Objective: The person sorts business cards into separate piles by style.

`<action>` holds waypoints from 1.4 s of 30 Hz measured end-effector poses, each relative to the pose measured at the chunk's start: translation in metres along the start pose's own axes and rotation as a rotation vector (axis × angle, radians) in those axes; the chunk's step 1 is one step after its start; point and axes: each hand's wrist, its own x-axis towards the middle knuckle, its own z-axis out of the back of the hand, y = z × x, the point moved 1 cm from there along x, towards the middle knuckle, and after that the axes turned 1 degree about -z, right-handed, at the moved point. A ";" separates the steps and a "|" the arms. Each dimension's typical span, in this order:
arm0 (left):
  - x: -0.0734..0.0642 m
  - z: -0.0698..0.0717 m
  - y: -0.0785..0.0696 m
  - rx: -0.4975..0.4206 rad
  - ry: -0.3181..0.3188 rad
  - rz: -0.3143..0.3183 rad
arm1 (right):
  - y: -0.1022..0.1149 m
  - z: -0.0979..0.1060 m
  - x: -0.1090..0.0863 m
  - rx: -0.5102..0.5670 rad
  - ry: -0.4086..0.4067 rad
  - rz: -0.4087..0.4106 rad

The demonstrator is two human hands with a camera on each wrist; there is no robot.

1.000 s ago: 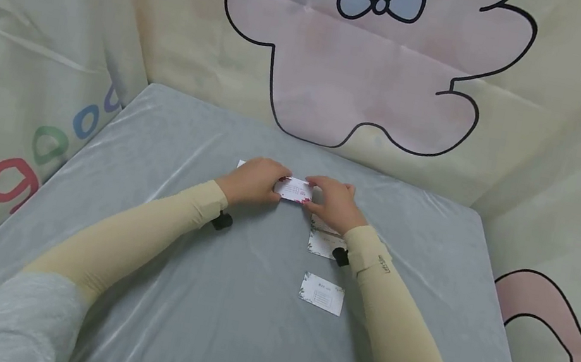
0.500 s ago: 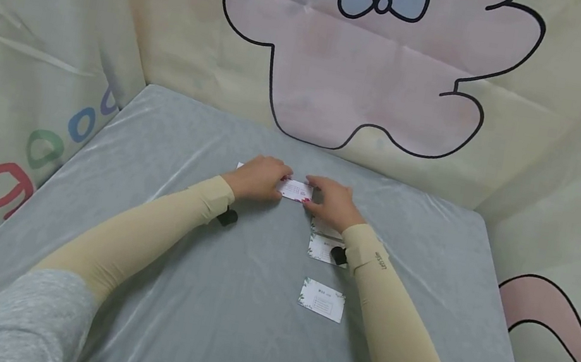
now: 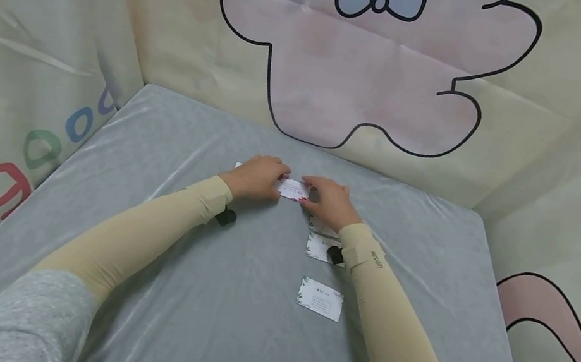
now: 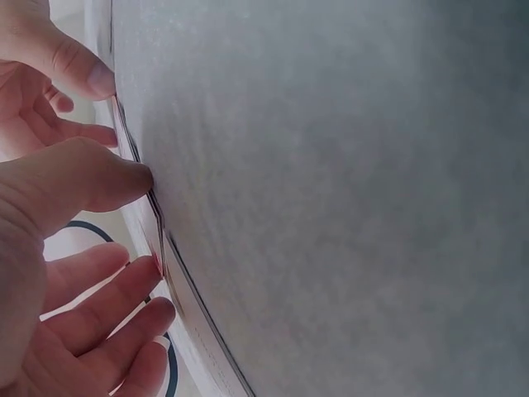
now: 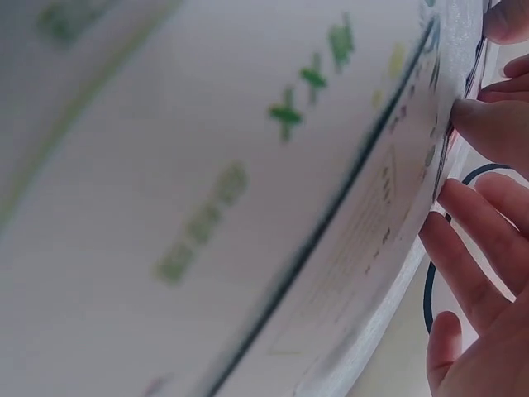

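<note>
In the head view a small white business card with pink print (image 3: 293, 190) lies at the back of the table, between both hands. My left hand (image 3: 256, 176) holds its left end, thumb at the near edge and fingers at the far edge. At the opposite end my right hand (image 3: 333, 204) holds it the same way. Seen edge-on in the left wrist view, the card (image 4: 156, 207) runs between the left thumb and fingers. The corner of another white card (image 3: 238, 164) shows behind the left hand, which hides most of it.
Under my right wrist lie two white cards with green leaf corners, the nearer (image 3: 318, 246) and the farther (image 3: 324, 227), both partly covered. Closer to me is a similar card (image 3: 319, 299). Grey cloth covers the table (image 3: 222, 310); a printed curtain (image 3: 376, 80) hangs behind.
Both hands keep their places around the pink-printed card, with only tiny shifts. The head view has tilted slightly. The other cards have not moved on the table.
</note>
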 end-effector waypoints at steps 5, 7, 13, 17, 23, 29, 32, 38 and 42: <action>0.005 -0.003 -0.009 0.018 0.003 -0.033 | -0.011 0.002 -0.014 -0.007 -0.014 -0.007; 0.007 -0.005 -0.015 0.032 -0.004 -0.047 | -0.018 0.004 -0.023 -0.004 -0.019 -0.010; 0.011 -0.010 -0.037 0.022 -0.013 -0.158 | -0.038 0.012 -0.057 0.037 -0.040 -0.094; 0.012 -0.013 -0.048 -0.003 0.000 -0.227 | -0.040 0.012 -0.068 0.032 -0.077 -0.118; 0.003 -0.015 -0.039 0.010 -0.013 -0.181 | -0.028 0.003 -0.054 -0.013 -0.072 -0.061; -0.002 -0.016 -0.031 -0.019 -0.002 -0.187 | -0.027 -0.005 -0.050 -0.004 -0.067 -0.053; -0.001 -0.015 -0.029 -0.010 -0.009 -0.185 | -0.028 -0.005 -0.051 0.015 -0.079 -0.042; 0.000 -0.012 -0.028 0.004 -0.010 -0.187 | -0.027 -0.001 -0.050 0.032 -0.084 -0.025; 0.001 -0.010 -0.027 -0.018 -0.006 -0.205 | -0.026 0.000 -0.049 0.030 -0.078 -0.035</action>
